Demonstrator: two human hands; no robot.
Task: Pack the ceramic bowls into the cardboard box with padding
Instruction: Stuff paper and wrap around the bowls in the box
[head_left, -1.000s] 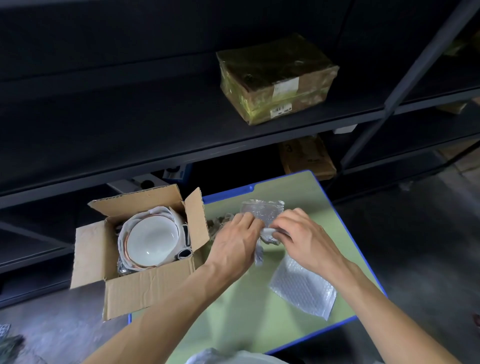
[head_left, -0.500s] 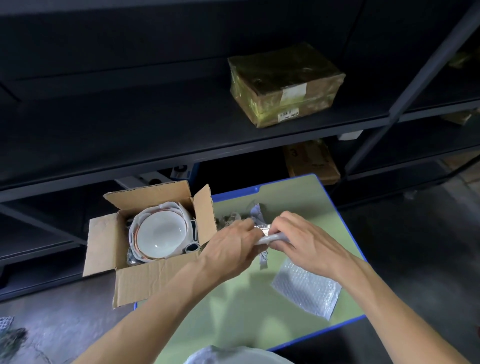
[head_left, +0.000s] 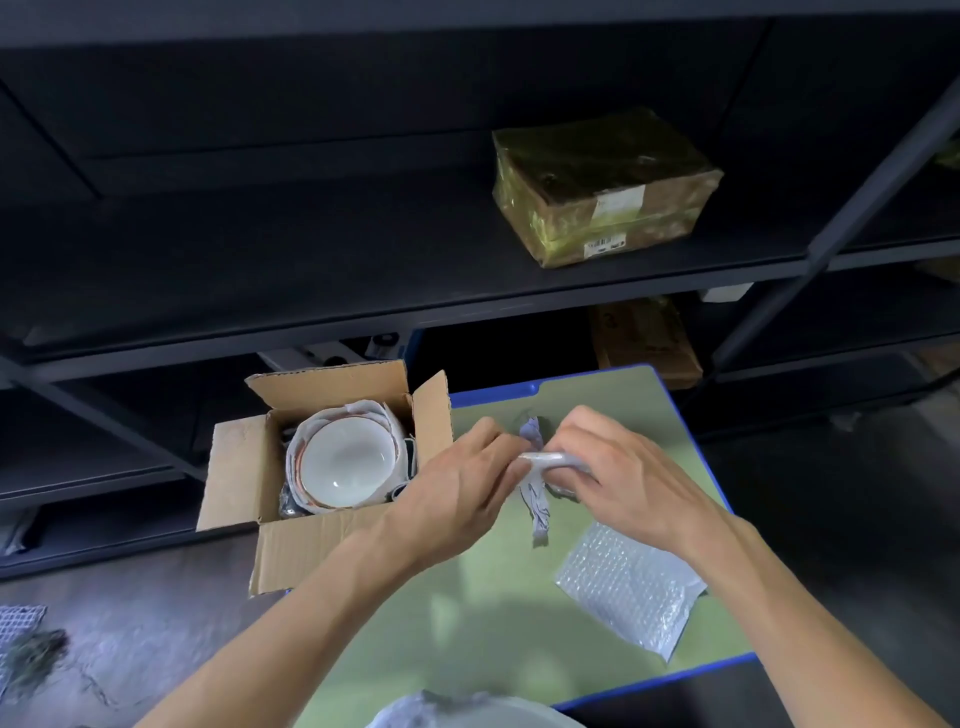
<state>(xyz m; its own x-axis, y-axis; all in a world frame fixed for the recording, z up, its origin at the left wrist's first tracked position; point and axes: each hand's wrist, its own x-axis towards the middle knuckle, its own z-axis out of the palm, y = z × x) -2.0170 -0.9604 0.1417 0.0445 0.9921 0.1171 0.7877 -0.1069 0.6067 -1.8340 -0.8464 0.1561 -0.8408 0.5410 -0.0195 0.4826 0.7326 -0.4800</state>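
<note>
An open cardboard box (head_left: 291, 540) stands on the left edge of a green, blue-rimmed table (head_left: 483, 613). Inside it lies a white ceramic bowl (head_left: 344, 463) with an orange rim, nested in white padding paper (head_left: 389, 421). Just right of the box, my left hand (head_left: 457, 499) and my right hand (head_left: 618, 478) pinch a crumpled, twisted piece of bubble wrap (head_left: 537, 483) between them above the table. Its loose end hangs down toward the tabletop.
A flat bubble-wrap sheet (head_left: 628, 587) lies on the table's right side. Something white (head_left: 467, 714) shows at the bottom edge. Dark metal shelving (head_left: 363, 322) rises behind, with a taped parcel (head_left: 602, 187) on it and a brown box (head_left: 647, 338) below.
The bubble wrap between my hands has gone from a spread piece to a tightly twisted roll. Both hands stayed just right of the box.
</note>
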